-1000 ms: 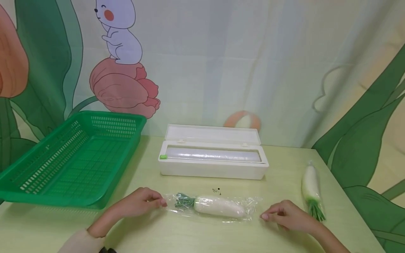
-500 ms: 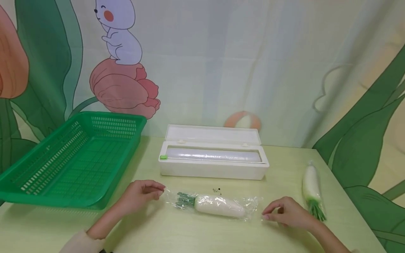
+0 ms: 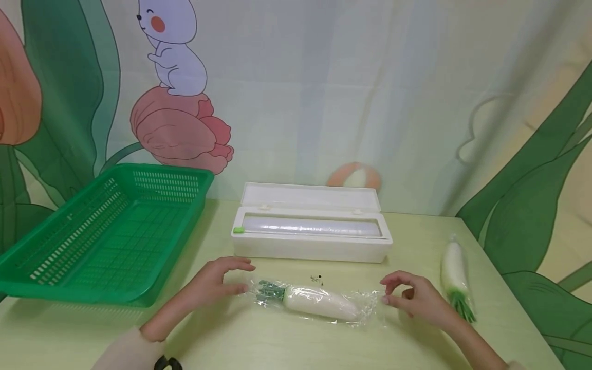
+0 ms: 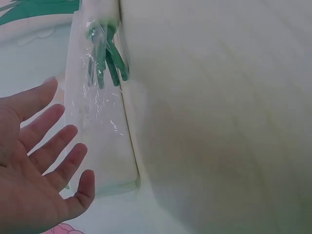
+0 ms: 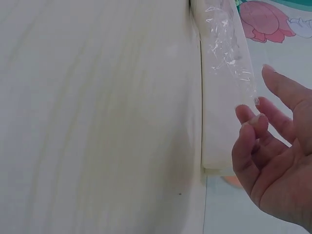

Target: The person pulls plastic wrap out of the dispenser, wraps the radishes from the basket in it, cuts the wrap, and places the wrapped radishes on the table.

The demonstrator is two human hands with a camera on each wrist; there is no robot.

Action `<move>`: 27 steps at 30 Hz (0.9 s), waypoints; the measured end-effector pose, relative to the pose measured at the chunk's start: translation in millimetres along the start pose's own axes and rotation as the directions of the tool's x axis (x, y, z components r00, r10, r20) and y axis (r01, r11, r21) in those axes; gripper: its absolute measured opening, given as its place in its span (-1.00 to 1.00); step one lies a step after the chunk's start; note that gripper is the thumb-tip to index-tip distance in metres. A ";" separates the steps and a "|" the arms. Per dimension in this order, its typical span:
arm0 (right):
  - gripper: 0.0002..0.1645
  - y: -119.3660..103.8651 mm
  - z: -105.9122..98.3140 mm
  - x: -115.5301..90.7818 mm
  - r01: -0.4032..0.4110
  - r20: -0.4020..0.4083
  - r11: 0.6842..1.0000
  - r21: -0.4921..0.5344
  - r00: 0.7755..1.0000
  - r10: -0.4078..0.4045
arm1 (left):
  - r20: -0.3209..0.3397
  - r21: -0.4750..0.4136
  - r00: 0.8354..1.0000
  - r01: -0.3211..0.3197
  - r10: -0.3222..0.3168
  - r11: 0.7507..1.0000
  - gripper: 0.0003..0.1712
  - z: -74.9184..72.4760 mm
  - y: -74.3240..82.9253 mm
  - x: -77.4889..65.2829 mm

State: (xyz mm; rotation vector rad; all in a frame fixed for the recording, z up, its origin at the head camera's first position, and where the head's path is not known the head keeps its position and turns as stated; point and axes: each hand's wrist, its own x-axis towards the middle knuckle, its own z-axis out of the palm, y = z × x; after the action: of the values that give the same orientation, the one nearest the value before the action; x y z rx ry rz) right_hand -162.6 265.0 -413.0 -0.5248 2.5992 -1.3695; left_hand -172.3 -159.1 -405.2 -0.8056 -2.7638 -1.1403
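A white radish point(image 3: 321, 303) wrapped in clear plastic film lies on the table before me, its green stem stubs point(image 4: 105, 58) toward the left. At the stem end my left hand point(image 3: 215, 282) is spread, thumb and fingers well apart, holding nothing. My right hand point(image 3: 416, 298) hovers beside the film's right end with loosely bent fingers. In the right wrist view, the tip of the film point(image 5: 243, 83) reaches a fingertip of that hand, with the thumb standing apart; whether they touch is hard to tell.
Behind the radish stands a white cling film dispenser point(image 3: 312, 249), lid raised, with a film roll point(image 3: 312, 226) inside and a green slider point(image 3: 238, 230). A green plastic basket point(image 3: 134, 231) sits at the left. Another wrapped radish point(image 3: 454, 270) lies at the right, near the table's edge.
My left hand has let go of the film at the stem end, moved slightly right and spread its fingers. The right hand has risen a little away from the table. The radish stays in place.
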 end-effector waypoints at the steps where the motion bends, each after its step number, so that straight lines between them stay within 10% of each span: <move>1: -0.52 -0.8 0.7 0.1 0.020 0.008 1.000 0.003 1.000 -0.020 | 0.024 0.024 0.999 -0.022 0.021 0.999 -0.57 0.3 0.4 1.2; 10: -0.51 -1.4 12.3 3.7 0.285 0.096 0.958 -0.041 0.955 -0.280 | 0.125 0.255 0.991 -0.083 0.052 0.963 -0.46 7.2 5.7 8.1; 19: -0.36 3.3 19.4 10.7 0.265 0.178 0.960 -0.089 0.953 -0.246 | 0.172 0.300 0.985 -0.038 -0.015 0.953 -0.48 13.0 9.9 15.6; 27: -0.35 -6.0 21.7 15.4 0.248 0.202 0.911 -0.328 0.961 -0.188 | 0.172 0.329 0.984 -0.012 -0.047 0.944 -0.53 16.2 12.8 21.6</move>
State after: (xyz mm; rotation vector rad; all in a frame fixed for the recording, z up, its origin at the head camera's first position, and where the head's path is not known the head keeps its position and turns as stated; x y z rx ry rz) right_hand -169.0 239.5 -420.1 -0.9650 2.7172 -0.8598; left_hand -182.4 -131.0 -403.7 -0.8782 -2.9924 -0.6031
